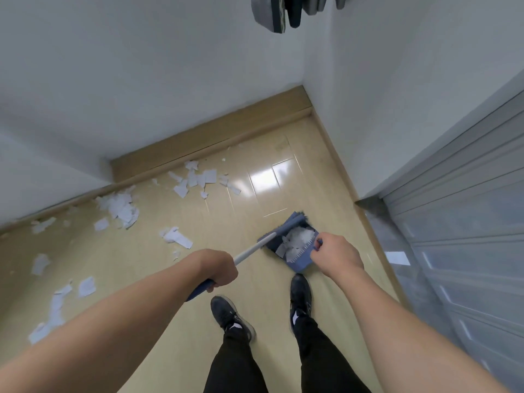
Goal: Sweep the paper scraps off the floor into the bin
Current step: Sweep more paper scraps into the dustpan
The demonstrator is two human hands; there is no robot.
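My left hand grips the blue-and-white handle of a broom, whose blue head lies at the mouth of a blue dustpan on the floor. Inside the dustpan lies a heap of white paper scraps. My right hand holds the top of the dustpan's handle, fingers curled round it. More white paper scraps lie scattered over the light wooden floor to the left and along the back skirting. No bin is in view.
My two black shoes stand just behind the dustpan. White walls meet in a corner ahead, with a wooden skirting board. A grey panelled door runs along the right. Dark items hang at the top edge.
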